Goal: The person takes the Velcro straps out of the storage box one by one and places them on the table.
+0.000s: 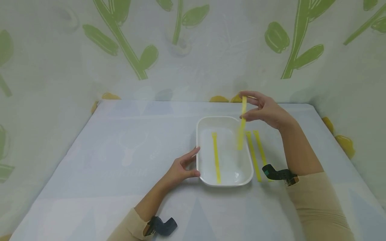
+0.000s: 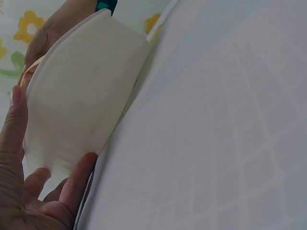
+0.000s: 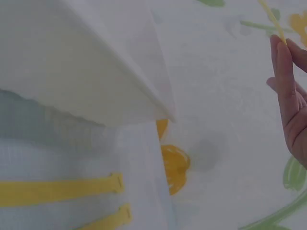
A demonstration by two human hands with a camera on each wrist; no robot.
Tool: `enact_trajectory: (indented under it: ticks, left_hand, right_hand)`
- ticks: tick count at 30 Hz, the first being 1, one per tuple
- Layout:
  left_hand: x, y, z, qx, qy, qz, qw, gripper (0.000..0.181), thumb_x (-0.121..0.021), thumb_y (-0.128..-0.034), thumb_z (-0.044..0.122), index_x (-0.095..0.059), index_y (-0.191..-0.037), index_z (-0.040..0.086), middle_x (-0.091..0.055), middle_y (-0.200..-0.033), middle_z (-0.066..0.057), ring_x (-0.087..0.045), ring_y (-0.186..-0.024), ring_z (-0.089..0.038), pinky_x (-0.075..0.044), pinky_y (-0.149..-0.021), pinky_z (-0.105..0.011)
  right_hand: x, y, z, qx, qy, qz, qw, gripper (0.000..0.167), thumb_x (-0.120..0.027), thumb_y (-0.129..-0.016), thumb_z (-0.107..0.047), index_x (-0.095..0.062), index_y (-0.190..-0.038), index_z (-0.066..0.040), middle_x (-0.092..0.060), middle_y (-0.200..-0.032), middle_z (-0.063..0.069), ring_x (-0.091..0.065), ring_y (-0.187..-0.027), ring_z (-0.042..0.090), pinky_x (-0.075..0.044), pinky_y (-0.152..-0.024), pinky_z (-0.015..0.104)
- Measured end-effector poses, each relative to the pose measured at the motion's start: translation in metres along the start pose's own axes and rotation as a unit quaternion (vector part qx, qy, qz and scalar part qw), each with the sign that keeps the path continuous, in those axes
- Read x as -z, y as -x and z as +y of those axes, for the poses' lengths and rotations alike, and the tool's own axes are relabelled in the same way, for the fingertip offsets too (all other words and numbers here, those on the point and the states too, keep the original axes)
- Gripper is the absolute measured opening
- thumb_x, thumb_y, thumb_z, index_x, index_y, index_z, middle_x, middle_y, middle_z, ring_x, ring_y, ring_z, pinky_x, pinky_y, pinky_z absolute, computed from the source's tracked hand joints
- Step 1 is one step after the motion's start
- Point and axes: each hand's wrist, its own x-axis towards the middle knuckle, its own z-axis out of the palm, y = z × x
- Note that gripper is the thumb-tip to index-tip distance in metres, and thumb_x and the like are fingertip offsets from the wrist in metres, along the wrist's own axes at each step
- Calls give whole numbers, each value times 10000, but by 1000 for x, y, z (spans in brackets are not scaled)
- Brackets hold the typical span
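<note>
A white rectangular tray [image 1: 223, 185] stands on the table, and one flat yellow strip [image 1: 216, 157] with a slightly wider end lies lengthwise in it. My left hand [image 1: 184, 166] touches the tray's left wall with spread fingers and thumb; the left wrist view shows fingertips [image 2: 86, 160] against the outer side of the tray [image 2: 86, 86]. Above the tray's far right corner, my right hand [image 1: 261, 108] pinches another yellow strip [image 1: 243, 122] between thumb and fingers. It hangs nearly upright, its lower end blurred over the tray. In the right wrist view only the held strip's end [image 3: 273, 17] shows.
Right of the tray two more yellow strips [image 1: 254, 155] lie side by side on the table [image 1: 135, 134], partly under the right wrist's camera [image 1: 278, 173]. Their wider, slotted ends [image 3: 116, 183] show beside the tray. A leaf-patterned wall covering [image 1: 223, 50] rises behind the table.
</note>
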Motion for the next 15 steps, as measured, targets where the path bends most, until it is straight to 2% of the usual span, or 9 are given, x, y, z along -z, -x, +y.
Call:
enact_trajectory:
  ticks: [6,15]
  left_hand:
    - [0,0,-1,38,13,-11,10000,983,-808,-634,456,-362,-1465,179,-266,-1543,72,-292,-1407,-227,-435,-997,-314]
    - [1,-1,0,93,-24,35,9999,940,-813,-637,441,-385,-1452,250,-274,-1535,98,-293,-1407,-203,-429,-1006,-330]
  right_hand:
    - [12,13,3,-290,461,305,9980,701,-672,-838,30,-366,-1434,-175,-214,-1565,112,-699,-854,125,-543,-808,224]
    - [31,30,13,-451,609,320,9966,702,-658,-848,34,-348,-1441,-177,-215,-1562,125,-692,-870,106,-531,-822,206]
